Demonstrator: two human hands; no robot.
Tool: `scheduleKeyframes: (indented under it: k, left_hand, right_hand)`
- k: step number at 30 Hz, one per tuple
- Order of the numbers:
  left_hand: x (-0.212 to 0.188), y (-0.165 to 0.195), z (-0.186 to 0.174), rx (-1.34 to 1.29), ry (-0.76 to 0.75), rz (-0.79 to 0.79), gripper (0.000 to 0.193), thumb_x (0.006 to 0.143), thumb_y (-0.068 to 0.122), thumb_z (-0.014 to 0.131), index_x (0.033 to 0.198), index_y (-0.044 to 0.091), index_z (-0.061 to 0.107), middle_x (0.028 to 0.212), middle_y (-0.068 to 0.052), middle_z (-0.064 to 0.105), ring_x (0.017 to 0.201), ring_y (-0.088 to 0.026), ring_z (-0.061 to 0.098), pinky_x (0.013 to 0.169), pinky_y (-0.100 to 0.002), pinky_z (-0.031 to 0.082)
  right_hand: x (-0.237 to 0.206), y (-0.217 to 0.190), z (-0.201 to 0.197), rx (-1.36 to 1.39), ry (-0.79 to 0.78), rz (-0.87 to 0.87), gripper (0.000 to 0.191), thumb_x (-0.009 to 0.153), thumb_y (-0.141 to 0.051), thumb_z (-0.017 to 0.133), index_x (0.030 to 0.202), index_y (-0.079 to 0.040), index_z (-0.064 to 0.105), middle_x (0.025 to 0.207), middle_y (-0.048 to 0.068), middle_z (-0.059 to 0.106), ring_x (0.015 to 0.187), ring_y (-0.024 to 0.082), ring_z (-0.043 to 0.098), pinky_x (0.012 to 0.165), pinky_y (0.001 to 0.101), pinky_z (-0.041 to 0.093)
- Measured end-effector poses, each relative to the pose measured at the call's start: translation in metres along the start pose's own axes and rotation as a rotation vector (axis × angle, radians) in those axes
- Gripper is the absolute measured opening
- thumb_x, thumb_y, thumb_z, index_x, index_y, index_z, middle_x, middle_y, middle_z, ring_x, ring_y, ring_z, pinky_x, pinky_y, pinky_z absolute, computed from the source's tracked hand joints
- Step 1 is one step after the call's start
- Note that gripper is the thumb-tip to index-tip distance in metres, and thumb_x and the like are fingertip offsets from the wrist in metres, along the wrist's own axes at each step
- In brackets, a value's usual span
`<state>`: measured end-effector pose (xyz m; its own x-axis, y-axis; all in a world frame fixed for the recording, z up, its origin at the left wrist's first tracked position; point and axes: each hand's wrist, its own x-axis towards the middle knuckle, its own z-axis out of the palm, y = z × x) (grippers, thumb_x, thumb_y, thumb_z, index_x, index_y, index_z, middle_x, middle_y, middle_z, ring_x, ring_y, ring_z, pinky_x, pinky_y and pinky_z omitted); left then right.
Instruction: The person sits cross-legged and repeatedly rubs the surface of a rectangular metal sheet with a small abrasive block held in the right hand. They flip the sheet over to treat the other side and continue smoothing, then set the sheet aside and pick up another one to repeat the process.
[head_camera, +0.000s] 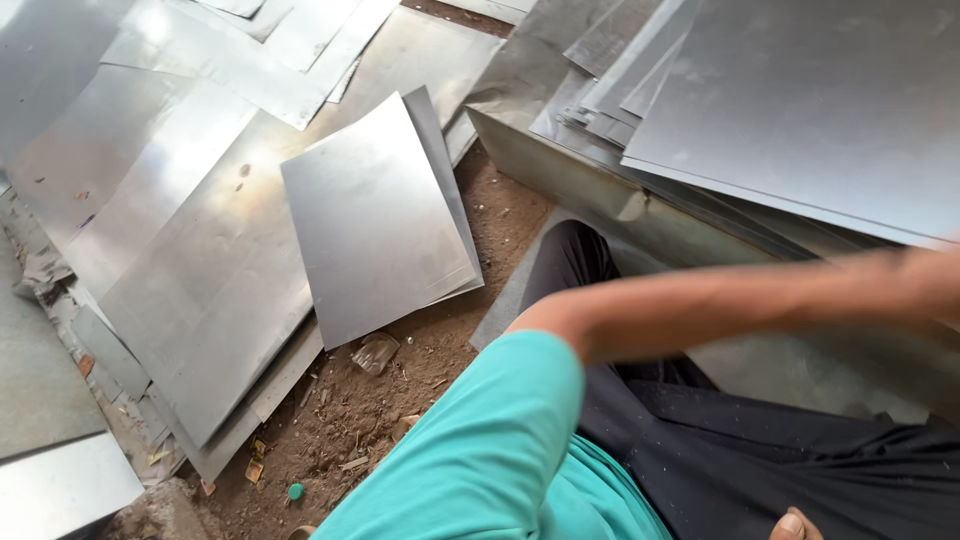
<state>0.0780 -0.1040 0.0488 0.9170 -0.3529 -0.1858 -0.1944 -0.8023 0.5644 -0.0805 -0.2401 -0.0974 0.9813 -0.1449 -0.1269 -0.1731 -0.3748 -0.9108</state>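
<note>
My left arm (750, 300) comes out of a teal sleeve (500, 430) and stretches across to the right over my black trousers (760, 470). Its hand lies past the right edge, so I cannot see it. Only a fingertip of my right hand (795, 525) shows at the bottom edge, resting by the trousers; what it holds is hidden. A stack of grey metal sheets (800, 100) sits just beyond my left arm at the upper right. On the ground to the left, a squarish metal sheet (380, 220) lies on top of a larger one (200, 300).
More metal sheets overlap across the upper left and along the left edge (50, 380). Brown dirt ground (400, 400) with scraps runs between the sheets and my leg. A small green cap (295, 491) and a crumpled clear wrapper (376, 352) lie on it.
</note>
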Motion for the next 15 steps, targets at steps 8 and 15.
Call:
scheduleKeyframes:
  k: [8, 15]
  left_hand:
    - [0.004, -0.102, -0.055, 0.735, 0.408, -0.110, 0.074, 0.112, 0.072, 0.030, 0.166, 0.030, 0.004, 0.175, -0.008, 0.003, 0.162, -0.032, 0.002, 0.132, -0.057, 0.001]
    - [-0.051, -0.101, -0.008, 0.263, 0.192, 0.098, 0.108, 0.078, 0.086, 0.061, 0.156, 0.017, 0.030, 0.165, -0.018, 0.023, 0.153, -0.039, 0.014, 0.121, -0.064, 0.008]
  right_hand:
    - [-0.052, 0.016, -0.040, -0.284, 0.091, 0.000, 0.024, 0.100, -0.027, 0.067, 0.105, -0.005, 0.077, 0.088, 0.010, 0.070, 0.077, 0.020, 0.066, 0.070, 0.0314, 0.052]
    - [-0.080, 0.047, -0.063, -0.327, 0.246, -0.082, 0.022, 0.097, -0.023, 0.073, 0.106, -0.004, 0.079, 0.091, 0.011, 0.076, 0.081, 0.022, 0.071, 0.075, 0.0330, 0.055]
